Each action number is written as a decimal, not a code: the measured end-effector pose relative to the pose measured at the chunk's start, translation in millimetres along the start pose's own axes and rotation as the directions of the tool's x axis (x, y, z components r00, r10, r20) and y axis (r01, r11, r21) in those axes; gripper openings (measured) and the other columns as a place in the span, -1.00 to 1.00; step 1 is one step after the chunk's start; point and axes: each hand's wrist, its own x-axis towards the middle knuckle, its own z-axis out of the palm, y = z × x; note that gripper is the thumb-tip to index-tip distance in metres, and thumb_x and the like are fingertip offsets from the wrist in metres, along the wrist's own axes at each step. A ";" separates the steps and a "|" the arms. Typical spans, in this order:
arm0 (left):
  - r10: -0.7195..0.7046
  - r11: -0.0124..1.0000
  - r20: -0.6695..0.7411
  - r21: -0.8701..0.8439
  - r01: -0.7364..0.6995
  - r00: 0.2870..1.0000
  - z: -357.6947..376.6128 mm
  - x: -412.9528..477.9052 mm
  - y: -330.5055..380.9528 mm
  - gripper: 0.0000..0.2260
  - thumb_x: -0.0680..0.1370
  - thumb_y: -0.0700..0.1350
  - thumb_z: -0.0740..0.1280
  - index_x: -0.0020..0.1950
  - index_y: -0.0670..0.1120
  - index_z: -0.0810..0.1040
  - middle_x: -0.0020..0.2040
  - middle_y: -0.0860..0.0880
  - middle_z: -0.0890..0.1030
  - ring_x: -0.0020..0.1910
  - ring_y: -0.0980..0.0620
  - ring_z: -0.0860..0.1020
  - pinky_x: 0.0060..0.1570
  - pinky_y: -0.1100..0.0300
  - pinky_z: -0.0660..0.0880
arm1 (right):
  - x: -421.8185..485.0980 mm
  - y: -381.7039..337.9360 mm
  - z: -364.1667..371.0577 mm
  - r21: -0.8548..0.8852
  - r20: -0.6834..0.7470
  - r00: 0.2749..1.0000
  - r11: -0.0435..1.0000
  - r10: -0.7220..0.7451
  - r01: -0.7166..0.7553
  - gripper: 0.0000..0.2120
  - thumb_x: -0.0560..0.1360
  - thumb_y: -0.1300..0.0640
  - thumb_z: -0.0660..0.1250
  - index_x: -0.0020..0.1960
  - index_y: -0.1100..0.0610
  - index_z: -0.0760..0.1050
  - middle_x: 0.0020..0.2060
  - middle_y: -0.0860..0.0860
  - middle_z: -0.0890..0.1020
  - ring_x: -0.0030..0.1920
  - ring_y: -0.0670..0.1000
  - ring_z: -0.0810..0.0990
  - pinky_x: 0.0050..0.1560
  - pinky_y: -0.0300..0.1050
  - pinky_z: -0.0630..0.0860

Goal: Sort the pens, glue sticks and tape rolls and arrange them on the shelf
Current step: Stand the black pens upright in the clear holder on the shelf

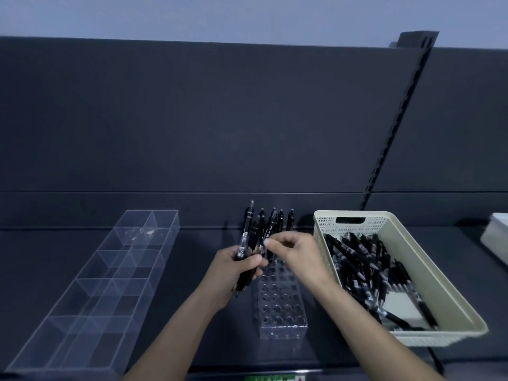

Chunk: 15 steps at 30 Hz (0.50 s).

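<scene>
At the lower centre of the frame, the left hand (242,270) is curled round a bundle of black click pens (243,244), gripping them upright by their lower halves, just left of a clear acrylic pen stand drilled with rows of round holes (280,303). Immediately to its right, the right hand (295,255) has thumb and forefinger pinched together on a single black pen with white lettering (270,229), which leans among the upright black pens (286,220) standing in the far rows of the stand; whether its tip sits in a hole is hidden by the hands. At the right of the frame, near the stand, a cream perforated plastic basket (439,287) holds a loose heap of black pens (362,268). At the left lies a long clear plastic tray split into compartments (110,270). All of these rest on a dark grey shelf (49,257) backed by a dark panel (192,119), with a slotted upright post (406,119) in the upper right. A white object (496,237) is cut off by the right edge.
</scene>
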 end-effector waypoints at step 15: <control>0.013 0.988 -0.122 0.156 0.006 0.992 -5.6 -7.3 -5.5 -0.87 0.61 -0.08 0.18 -0.03 -0.09 0.47 -0.53 0.07 0.22 -0.57 0.16 0.16 -0.52 0.28 0.12 | 24.1 11.6 -29.4 -0.382 -0.254 0.959 0.924 -0.121 0.015 -0.84 0.53 0.14 0.29 -0.12 0.24 0.52 -0.28 0.08 0.61 -0.23 0.06 0.56 -0.21 -0.20 0.37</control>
